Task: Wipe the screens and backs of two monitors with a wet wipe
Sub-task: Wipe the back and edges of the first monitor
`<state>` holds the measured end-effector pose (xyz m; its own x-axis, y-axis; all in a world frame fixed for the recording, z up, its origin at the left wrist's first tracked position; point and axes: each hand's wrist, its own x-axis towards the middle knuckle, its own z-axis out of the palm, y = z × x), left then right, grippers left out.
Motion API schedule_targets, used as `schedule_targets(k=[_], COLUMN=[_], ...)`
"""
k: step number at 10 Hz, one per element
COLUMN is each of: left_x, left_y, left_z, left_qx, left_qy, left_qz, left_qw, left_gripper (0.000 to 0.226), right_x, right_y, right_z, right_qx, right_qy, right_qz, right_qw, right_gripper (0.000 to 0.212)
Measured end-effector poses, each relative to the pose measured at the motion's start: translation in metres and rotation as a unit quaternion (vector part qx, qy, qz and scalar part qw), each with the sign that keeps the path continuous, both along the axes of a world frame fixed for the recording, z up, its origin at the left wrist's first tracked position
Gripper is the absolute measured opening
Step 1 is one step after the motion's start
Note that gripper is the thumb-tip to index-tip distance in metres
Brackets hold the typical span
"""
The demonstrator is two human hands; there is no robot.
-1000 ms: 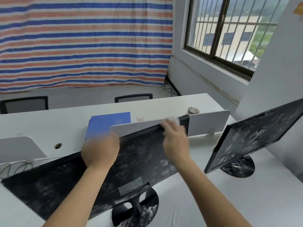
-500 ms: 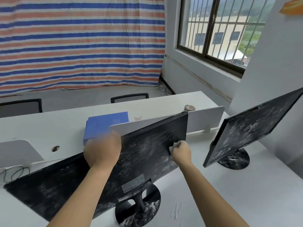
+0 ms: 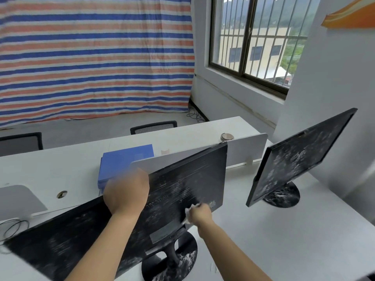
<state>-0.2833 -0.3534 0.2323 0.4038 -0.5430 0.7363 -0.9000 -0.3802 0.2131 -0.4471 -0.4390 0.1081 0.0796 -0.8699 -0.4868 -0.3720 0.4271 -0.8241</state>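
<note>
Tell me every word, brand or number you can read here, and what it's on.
"SAMSUNG": faint raised letters on the back of the near monitor, beside the left hand; first letters blurred, so partly guessed.
Grey sticker lower on that back: too blurred to read.
Orange sign on the wall: no legible text.
Wipe in the right hand: no print seen.

Surface finishes: black plastic monitor back (image 3: 182, 191), matt, streaked with whitish smears; crumpled white wet wipe (image 3: 189, 211), soft and cloth-like; white desk top (image 3: 284, 240), smooth with a faint sheen; striped tarpaulin (image 3: 91, 57), woven and creased.
</note>
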Motion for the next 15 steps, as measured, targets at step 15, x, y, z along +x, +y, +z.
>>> schedule_targets(k=[15], left_x=[0.007], left_y=[0.002], left_z=[0.003], left_qx=[0.045], left_qy=[0.034], left_qz=[-0.007], left_qw=[0.998], left_gripper=[0.062], right_x=[0.020], right_y=[0.047], right_z=[0.027], right_qx=[-0.535], right_qy=[0.214], right_qz=[0.138], right_qw=[0.805], right_gripper=[0.088])
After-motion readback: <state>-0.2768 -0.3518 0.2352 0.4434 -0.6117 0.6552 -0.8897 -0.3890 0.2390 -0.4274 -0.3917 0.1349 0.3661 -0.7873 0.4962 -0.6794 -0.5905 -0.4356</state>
